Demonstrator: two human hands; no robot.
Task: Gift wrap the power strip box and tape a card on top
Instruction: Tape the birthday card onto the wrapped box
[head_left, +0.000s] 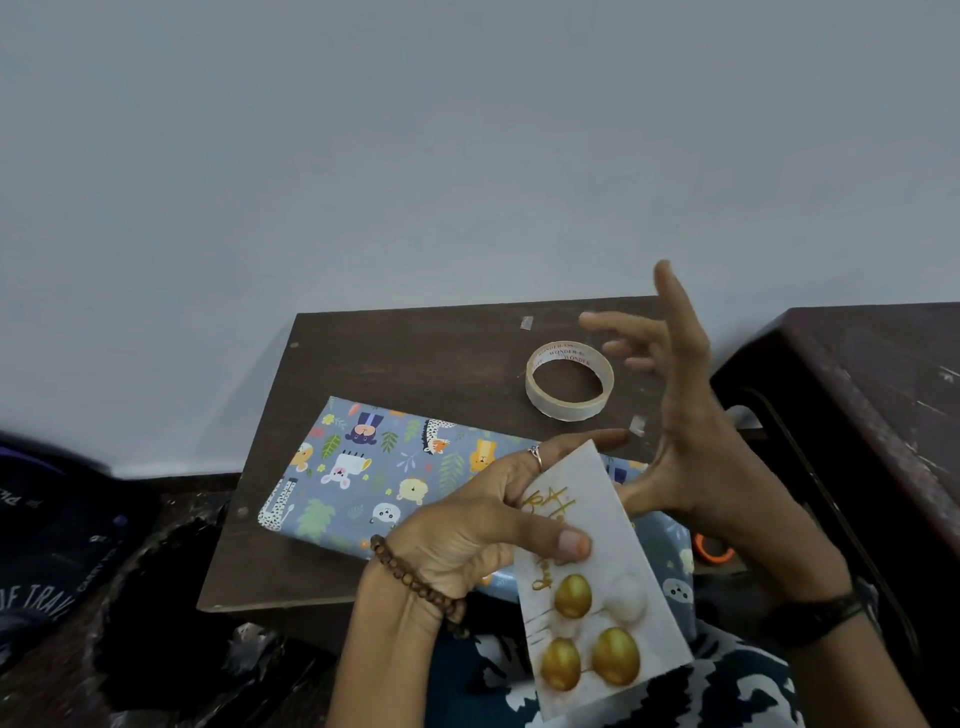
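Pinching the light, bendy card by its edge, left hand grips; right hand splayed, empty.

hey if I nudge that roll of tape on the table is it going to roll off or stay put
Probably stays put: the tape roll lies flat on its side on the dark table, so a nudge should slide it rather than roll it. It looks like a thin, hollow ring, so likely light and easy to shift. Tipped onto its edge, it could roll.
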